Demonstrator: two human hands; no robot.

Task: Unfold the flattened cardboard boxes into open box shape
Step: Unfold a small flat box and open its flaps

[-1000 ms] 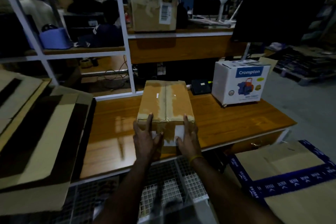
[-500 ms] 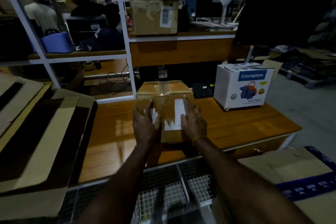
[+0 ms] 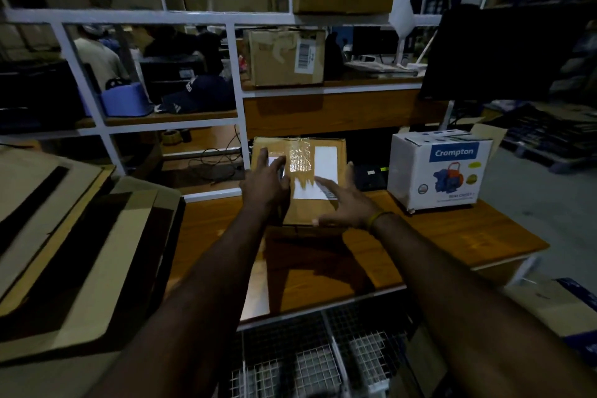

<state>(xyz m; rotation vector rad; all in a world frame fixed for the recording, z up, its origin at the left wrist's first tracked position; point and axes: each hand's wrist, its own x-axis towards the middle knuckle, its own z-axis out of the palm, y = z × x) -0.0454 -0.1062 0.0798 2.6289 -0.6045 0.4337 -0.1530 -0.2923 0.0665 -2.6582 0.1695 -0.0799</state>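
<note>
Both arms reach out over the desk (image 3: 452,236), left hand (image 3: 265,184) and right hand (image 3: 347,202) flat, fingers spread against the taped cardboard box (image 3: 298,186) standing at twelve o'clock, white pump carton (image 3: 439,168) at two o'clock.

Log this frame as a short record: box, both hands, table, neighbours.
box: taped cardboard box stood up on the wooden table, labelled face toward camera
left hand: left hand flat on box's left part, fingers straight
right hand: right hand flat on box's right part, fingers spread
right of box: white Crompton box
far left: flattened cardboard stack
</note>
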